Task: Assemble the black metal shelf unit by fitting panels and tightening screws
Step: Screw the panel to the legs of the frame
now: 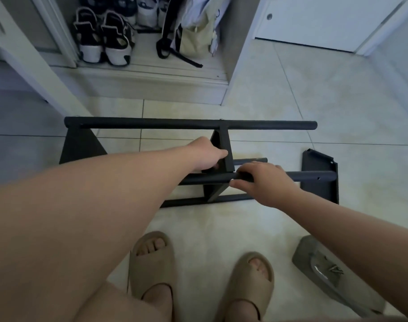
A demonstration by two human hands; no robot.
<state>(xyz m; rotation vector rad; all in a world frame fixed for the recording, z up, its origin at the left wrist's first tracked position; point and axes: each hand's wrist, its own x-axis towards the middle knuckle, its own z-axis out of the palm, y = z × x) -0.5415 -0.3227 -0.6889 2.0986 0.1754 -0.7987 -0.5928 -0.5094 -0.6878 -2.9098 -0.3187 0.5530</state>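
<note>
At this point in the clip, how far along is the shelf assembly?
Done: the left panel and middle panel look fitted to the far tube. In hand: the left hand holds the middle panel while the right hand grips the near tube. Left: a loose panel lies on the floor at right, and screws wait on the grey packet.

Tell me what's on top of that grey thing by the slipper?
Small dark screws and a shiny metal piece lie on the grey thing. The right forearm covers one edge, hiding anything there.
</note>
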